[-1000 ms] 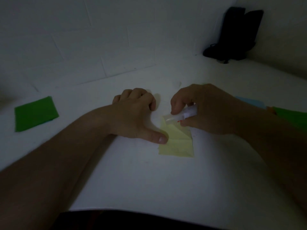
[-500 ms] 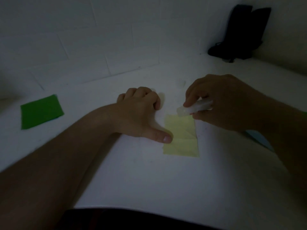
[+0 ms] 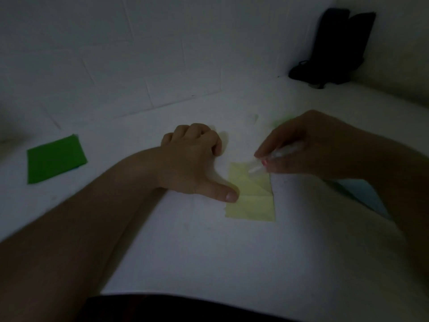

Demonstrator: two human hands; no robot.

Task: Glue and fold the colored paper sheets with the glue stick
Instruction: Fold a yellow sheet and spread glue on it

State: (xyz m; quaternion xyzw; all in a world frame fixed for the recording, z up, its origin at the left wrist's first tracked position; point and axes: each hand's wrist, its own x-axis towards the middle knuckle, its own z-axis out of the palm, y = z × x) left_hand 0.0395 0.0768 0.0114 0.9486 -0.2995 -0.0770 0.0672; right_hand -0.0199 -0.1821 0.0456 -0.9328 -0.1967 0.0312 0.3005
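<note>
Yellow paper sheet: handling notes during gluing

Yellow paper sheet lies flat on the white tabletop, creased, between my two hands. My left hand rests beside it with fingers curled under and holding nothing; the thumb tip presses the sheet's left edge. My right hand grips the glue stick, its tip at the sheet's far right corner.

Handling judgement: the sheet is light, thin and limp. It will probably slide or lift under the drag of the glue, so it needs pinning at an edge, clear of the glued area. Creases appear to hold. Wet glue may wrinkle or tear it if pressed hard.

Surroundings: a green sheet lies well apart to the left. A pale blue sheet shows partly under my right forearm. A dark object stands in the far corner; its type cannot be determined. Nothing obstructs the sheet except my own thumb.
</note>
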